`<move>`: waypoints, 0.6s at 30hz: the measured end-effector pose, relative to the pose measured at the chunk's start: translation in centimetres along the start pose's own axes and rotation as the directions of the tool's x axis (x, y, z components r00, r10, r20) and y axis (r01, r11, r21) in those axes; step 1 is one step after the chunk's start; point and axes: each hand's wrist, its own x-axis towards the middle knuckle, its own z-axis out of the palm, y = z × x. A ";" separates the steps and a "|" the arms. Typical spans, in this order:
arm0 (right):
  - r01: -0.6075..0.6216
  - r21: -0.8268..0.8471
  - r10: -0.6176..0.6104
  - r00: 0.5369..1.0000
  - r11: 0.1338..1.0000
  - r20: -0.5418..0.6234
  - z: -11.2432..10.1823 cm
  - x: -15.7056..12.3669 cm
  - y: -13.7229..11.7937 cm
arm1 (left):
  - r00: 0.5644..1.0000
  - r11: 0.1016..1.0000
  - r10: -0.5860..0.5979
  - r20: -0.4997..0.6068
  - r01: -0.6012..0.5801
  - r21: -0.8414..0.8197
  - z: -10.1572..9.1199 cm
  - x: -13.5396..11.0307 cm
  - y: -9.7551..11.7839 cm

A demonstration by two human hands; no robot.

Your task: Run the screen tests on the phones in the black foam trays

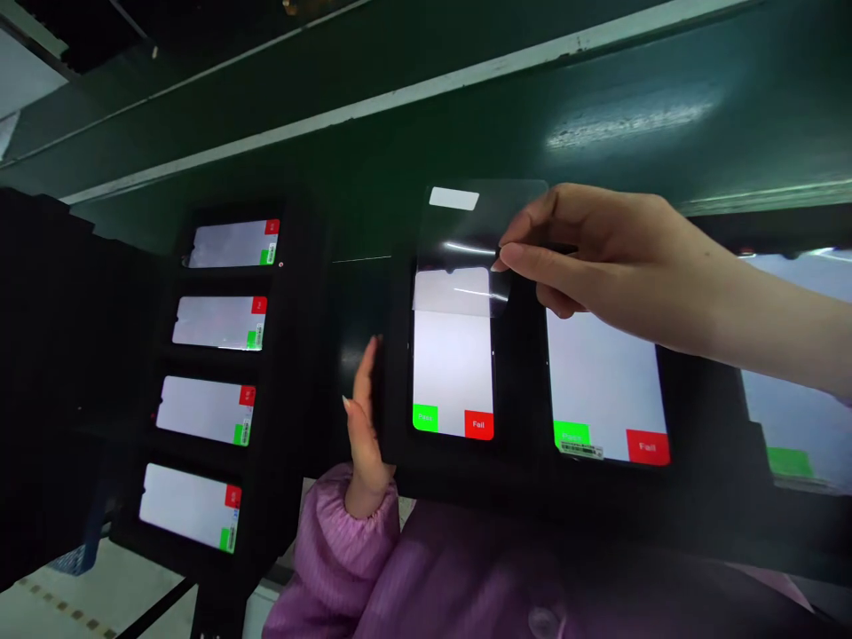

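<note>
My right hand [599, 253] pinches the clear film [466, 226] over the lit phone [453, 364]; my left hand [365, 417], open flat, touches the black holder [399, 461] seating the phone.

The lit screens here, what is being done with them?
A person's right hand pinches a clear film at the top of a white lit screen that shows Pass and Fail buttons. The left hand rests flat against the left edge of its black holder. More lit screens stand in a rack at the left.
</note>
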 end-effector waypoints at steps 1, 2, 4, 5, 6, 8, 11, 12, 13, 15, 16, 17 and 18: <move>0.004 -0.012 -0.004 1.000 1.000 0.001 0.1 -0.2 0.0 | 0.992 0.990 0.125 0.030 -0.127 0.063 -0.5 0.3 0.2; 0.010 -0.021 -0.010 1.000 1.000 0.001 0.1 -0.4 0.0 | 0.969 0.962 0.238 0.073 -0.245 0.124 -1.0 0.6 0.5; 0.023 -0.037 -0.023 1.000 0.999 0.005 0.3 -0.8 0.0 | 0.902 0.869 0.379 0.208 -0.424 0.254 -2.0 1.5 1.6; 0.029 -0.046 -0.029 1.000 0.999 0.010 0.4 -0.9 -0.1 | 0.871 0.810 0.395 0.292 -0.481 0.336 -2.4 2.0 2.3; 0.033 -0.057 -0.032 0.999 0.998 0.015 0.5 -1.1 -0.1 | 0.847 0.740 0.381 0.370 -0.520 0.428 -2.6 2.5 3.1; 0.039 -0.073 -0.037 0.999 0.997 0.022 0.6 -1.4 -0.3 | 0.819 0.582 0.311 0.482 -0.565 0.585 -2.8 3.1 4.5; 0.066 -0.068 -0.066 0.998 0.995 0.009 1.0 -1.9 -0.5 | 0.785 0.459 0.266 0.559 -0.613 0.643 -3.1 3.2 5.6; 0.080 -0.060 -0.080 0.997 0.995 0.008 1.1 -2.0 -0.4 | 0.770 0.469 0.305 0.561 -0.634 0.615 -3.3 3.0 5.6; 0.089 -0.051 -0.089 0.996 0.995 0.009 1.3 -2.1 -0.3 | 0.760 0.495 0.362 0.540 -0.648 0.579 -3.6 2.7 5.4; 0.096 -0.031 -0.095 0.995 0.995 0.015 1.6 -2.4 0.1 | 0.761 0.560 0.496 0.418 -0.648 0.516 -4.4 1.9 4.9; 0.102 -0.033 -0.101 0.994 0.994 0.035 1.6 -2.6 0.4 | 0.767 0.588 0.543 0.343 -0.638 0.496 -4.9 1.4 4.6; 0.128 -0.057 -0.122 0.989 0.990 0.088 1.5 -2.9 0.7 | 0.775 0.611 0.568 0.278 -0.623 0.489 -5.3 0.9 4.4; 0.188 -0.108 -0.167 0.970 0.976 0.178 1.3 -3.4 0.9 | 0.785 0.627 0.572 0.238 -0.605 0.491 -5.7 0.3 4.3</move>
